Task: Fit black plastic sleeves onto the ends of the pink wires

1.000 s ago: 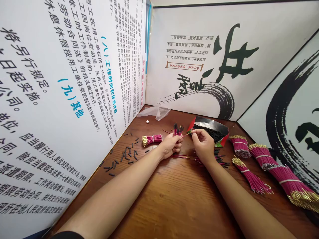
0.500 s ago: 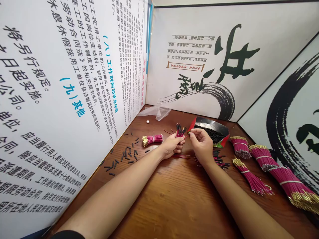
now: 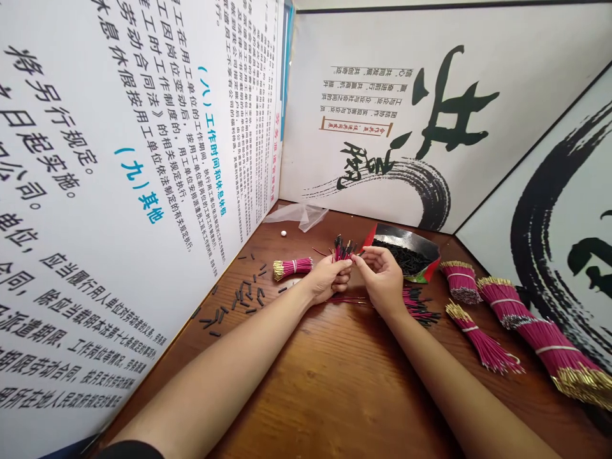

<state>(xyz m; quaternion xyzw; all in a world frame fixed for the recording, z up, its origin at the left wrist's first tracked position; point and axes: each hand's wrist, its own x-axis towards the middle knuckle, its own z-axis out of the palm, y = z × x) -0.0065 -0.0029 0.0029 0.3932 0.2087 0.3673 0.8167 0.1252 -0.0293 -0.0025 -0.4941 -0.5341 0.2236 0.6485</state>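
Note:
My left hand [image 3: 329, 279] is closed around a bunch of thin magenta wires [image 3: 341, 250], whose tops carry black sleeves and point up. Beside it, my right hand [image 3: 385, 282] has thumb and forefinger pinched at the bunch's right edge; what lies between the fingertips is too small to make out. A few loose red wires [image 3: 348, 299] lie on the table below my left hand. Just behind my right hand stands a red-edged container [image 3: 434, 271] with many short black tubes [image 3: 406, 257] in it. More black-ended wires [image 3: 421, 307] lie beside my right wrist.
Tied magenta wire bundles with gold ends lie right [image 3: 461, 282], [image 3: 554, 344] and left [image 3: 292, 268]. Another tied bundle [image 3: 482, 341] fans out nearer. Loose black tubes [image 3: 243, 294] are scattered at left. A clear plastic bag [image 3: 306, 218] lies by the printed panels [image 3: 373, 38].
My right hand has moved left and slightly down, its fingertips now against the bunch. The thin wire that stretched between the hands no longer shows. My left hand has shifted slightly left.

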